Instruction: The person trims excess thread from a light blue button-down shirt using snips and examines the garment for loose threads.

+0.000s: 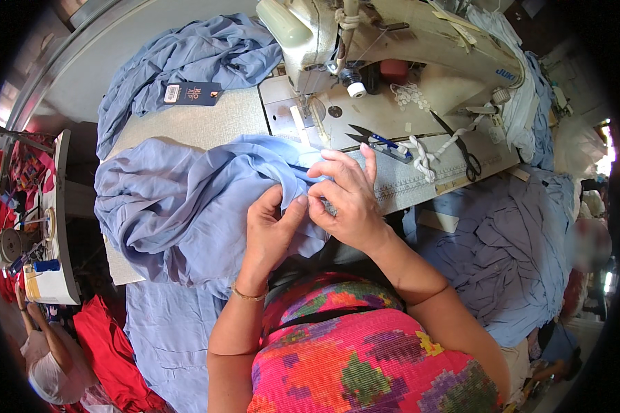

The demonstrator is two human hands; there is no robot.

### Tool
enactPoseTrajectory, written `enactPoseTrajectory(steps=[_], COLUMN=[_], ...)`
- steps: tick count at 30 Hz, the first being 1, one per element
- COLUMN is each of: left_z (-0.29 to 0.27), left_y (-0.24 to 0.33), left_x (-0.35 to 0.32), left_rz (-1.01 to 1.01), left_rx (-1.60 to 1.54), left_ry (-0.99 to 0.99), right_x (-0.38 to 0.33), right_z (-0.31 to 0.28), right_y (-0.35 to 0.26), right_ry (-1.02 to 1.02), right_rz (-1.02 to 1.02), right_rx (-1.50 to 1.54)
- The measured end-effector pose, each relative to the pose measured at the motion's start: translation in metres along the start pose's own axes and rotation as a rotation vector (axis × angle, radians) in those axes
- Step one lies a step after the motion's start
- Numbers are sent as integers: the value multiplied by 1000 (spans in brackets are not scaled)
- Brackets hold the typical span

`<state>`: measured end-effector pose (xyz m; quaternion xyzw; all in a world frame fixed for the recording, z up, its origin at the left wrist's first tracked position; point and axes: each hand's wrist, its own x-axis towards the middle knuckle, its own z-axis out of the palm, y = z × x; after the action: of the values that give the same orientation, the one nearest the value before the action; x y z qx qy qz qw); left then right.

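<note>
A light blue garment (179, 199) lies bunched over the near edge of the sewing table. My left hand (274, 217) is closed on an edge of its cloth, thumb against the fingers. Close beside it, my right hand (346, 196) pinches the same edge between thumb and forefinger, its other fingers raised and spread. The fingertips of both hands almost meet. Behind the hands stands the cream sewing machine (420, 48), its needle area just beyond the garment. What exactly lies between the right fingertips is too small to make out.
Small snips (382, 146), black scissors (467, 155) and a knotted white cord (424, 162) lie right of my hands. A blue cloth pile with a dark tag (193, 94) sits at the back left. More blue garments (503, 255) are heaped at right. Another person (52, 358) works at far left.
</note>
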<state>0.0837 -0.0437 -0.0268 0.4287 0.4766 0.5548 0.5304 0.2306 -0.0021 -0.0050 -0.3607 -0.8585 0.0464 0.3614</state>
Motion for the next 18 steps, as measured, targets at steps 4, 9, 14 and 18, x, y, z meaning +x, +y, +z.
enactPoseTrajectory(steps=[4, 9, 14, 18], left_z=[0, -2, -3, -4], left_y=[2, 0, 2, 1], left_x=[0, 0, 2, 1], left_rz=[-16, -78, -76, -87], left_rx=[-21, -235, -227, -246], left_ry=[1, 10, 0, -2], right_x=[-2, -5, -3, 6], right_z=[6, 5, -3, -17], right_y=[2, 18, 37, 19], right_ry=[17, 10, 27, -62], right_rz=[90, 184, 179, 108], right_rx=[89, 141, 200, 313])
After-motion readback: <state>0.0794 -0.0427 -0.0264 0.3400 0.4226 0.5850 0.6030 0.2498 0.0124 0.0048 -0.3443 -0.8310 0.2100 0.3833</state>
